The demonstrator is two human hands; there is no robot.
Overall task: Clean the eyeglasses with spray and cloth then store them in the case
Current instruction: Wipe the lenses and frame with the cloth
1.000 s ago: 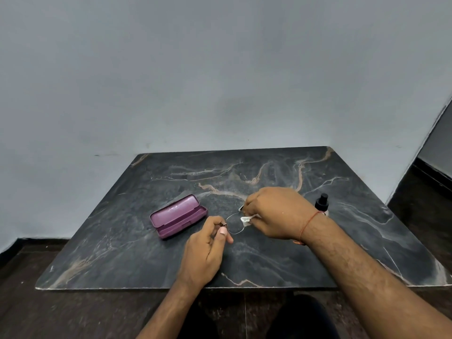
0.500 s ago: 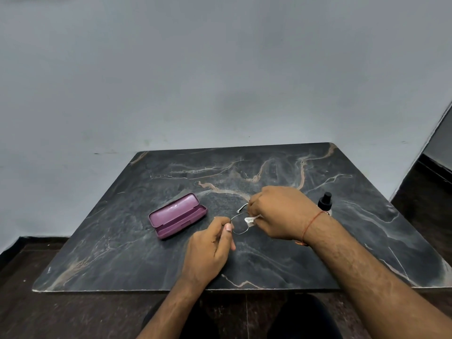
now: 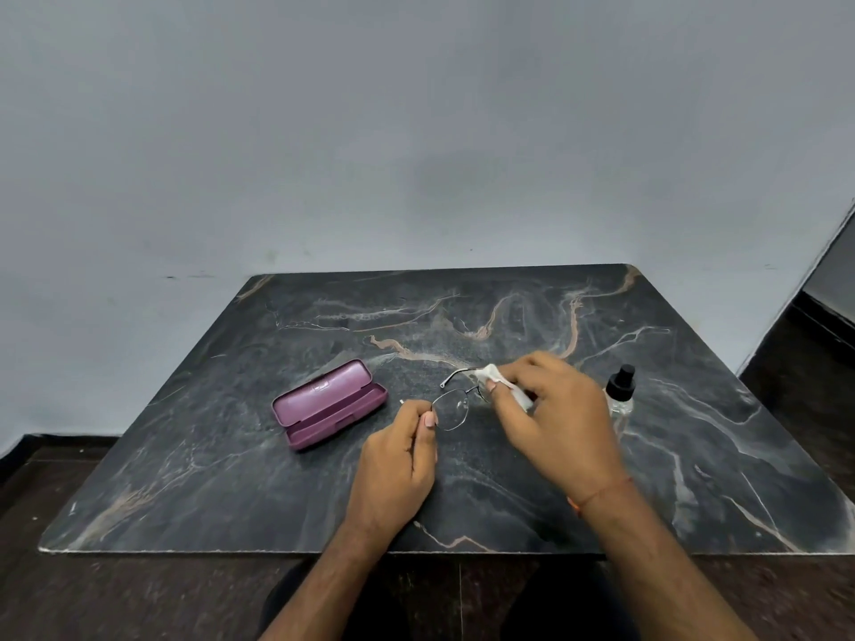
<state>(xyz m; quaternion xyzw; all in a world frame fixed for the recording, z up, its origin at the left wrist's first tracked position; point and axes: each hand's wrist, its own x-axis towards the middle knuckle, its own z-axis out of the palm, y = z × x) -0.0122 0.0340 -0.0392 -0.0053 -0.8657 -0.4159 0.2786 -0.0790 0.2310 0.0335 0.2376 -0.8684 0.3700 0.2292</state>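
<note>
From the head camera, the eyeglasses (image 3: 451,409) are held up just over the middle of the dark marble desk (image 3: 231,455). The left hand (image 3: 398,464) pinches the left edge of the thin frame between thumb and finger. The right hand (image 3: 550,418) is closed around a small white cloth (image 3: 497,377) and presses it on the right side of the glasses, so that lens is hidden under the cloth and fingers. One thin arm of the glasses sticks out behind the cloth. A red thread (image 3: 601,492) goes around the right wrist.

The purple case (image 3: 328,402) lies open on the desk, just left of the left hand and not touching it. The spray bottle (image 3: 620,390) with its black top stands upright just right of the right hand.

There is lots of bare desk behind the hands, up to the far edge by the grey wall (image 3: 416,131). The near edge of the desk is close under the wrists. There is also bare desk far to the left and far to the right.

A second ago the right hand lay more flat over the glasses and hid most of the cloth. Now the hand is tipped up, more of the cloth shows, and the bottle is in plain sight. The case has not moved
</note>
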